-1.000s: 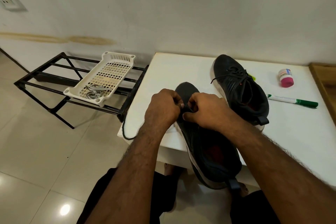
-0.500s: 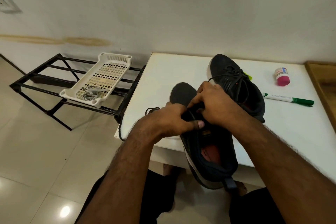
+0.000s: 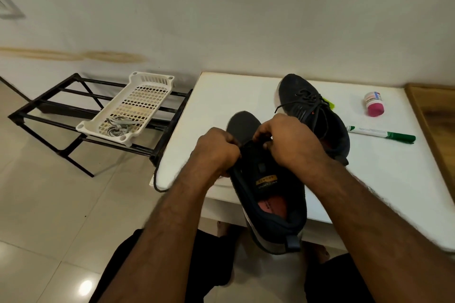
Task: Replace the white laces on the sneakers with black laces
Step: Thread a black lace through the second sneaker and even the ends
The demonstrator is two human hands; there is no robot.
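One sneaker [image 3: 312, 115] at the back of the white bench [image 3: 221, 96] already carries black laces, tied over its tongue, so I judge that half of the job finished. The near sneaker [image 3: 268, 194] lies with its heel hanging over the bench's front edge, and it is the one in hand: a black lace [image 3: 157, 179] runs out from under the left hand [image 3: 216, 150] and droops off the bench edge (its far end is hidden). The left hand's fingers are curled tight at the sneaker's left eyelets, the right hand [image 3: 288, 140] pinches at the top of the tongue; what exactly each grips I cannot tell. The white laces [image 3: 118, 126] sit bundled in the white basket [image 3: 147, 81] on the black rack [image 3: 49, 110].

Against half a second ago, both hands sit further toward the toe, and the tongue label is now uncovered.
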